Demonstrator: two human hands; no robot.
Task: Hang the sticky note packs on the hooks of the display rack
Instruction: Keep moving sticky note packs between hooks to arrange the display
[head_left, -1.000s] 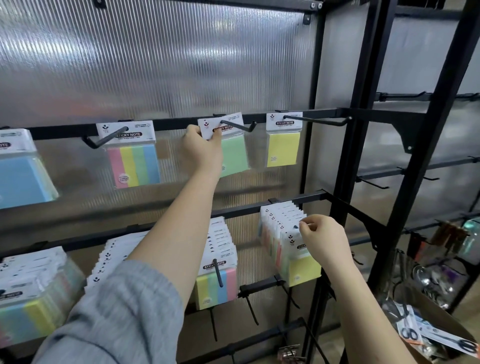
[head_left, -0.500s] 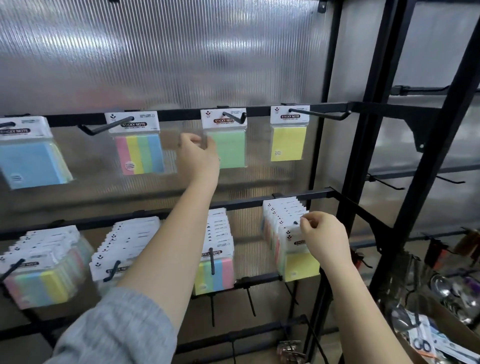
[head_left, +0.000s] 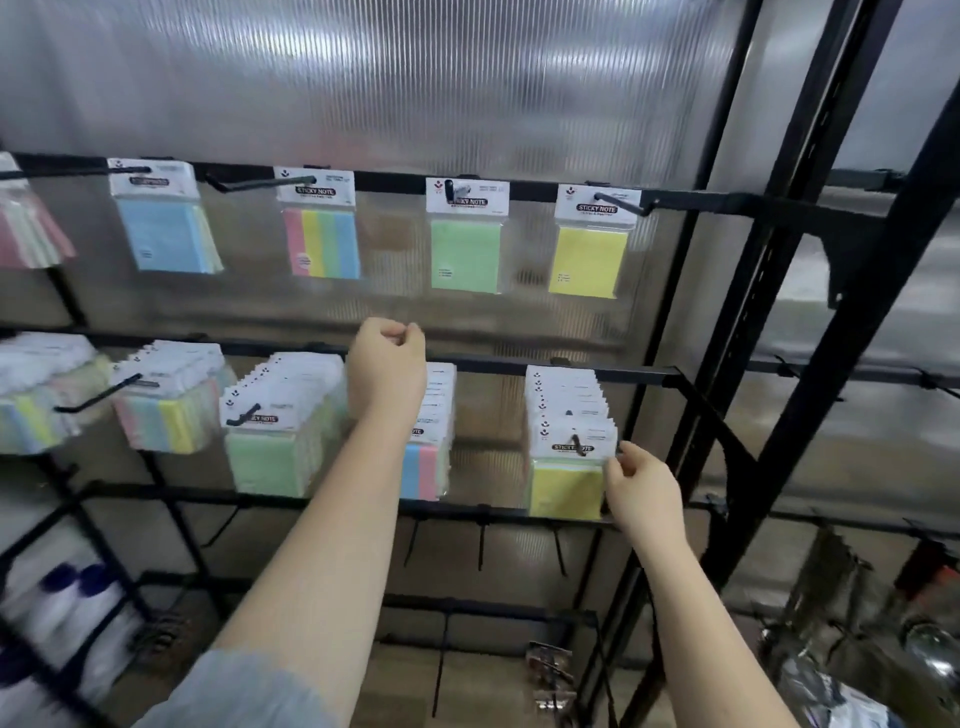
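On the upper rail hang single sticky note packs: a blue one (head_left: 166, 228), a striped one (head_left: 321, 234), a green one (head_left: 466, 244) and a yellow one (head_left: 589, 249), each on its own hook. My left hand (head_left: 387, 358) is below the green pack, fingers curled, holding nothing. On the lower rail, full hooks carry thick bunches of packs. My right hand (head_left: 636, 486) pinches the right edge of the front yellow pack (head_left: 569, 475) of the rightmost bunch, which still hangs on its hook (head_left: 576, 444).
Black rack uprights (head_left: 727, 291) stand right of the hooks. Other lower bunches hang at left: a green bunch (head_left: 275, 441) and pastel striped ones (head_left: 166, 410). Scissors and metal goods lie in a box at bottom right (head_left: 841, 670). A ribbed translucent panel backs the rack.
My left hand let go of the green pack, now hanging on its hook, and dropped to the lower rail. My right hand stayed at the yellow bunch. The view shifted, showing more of the rack's left.
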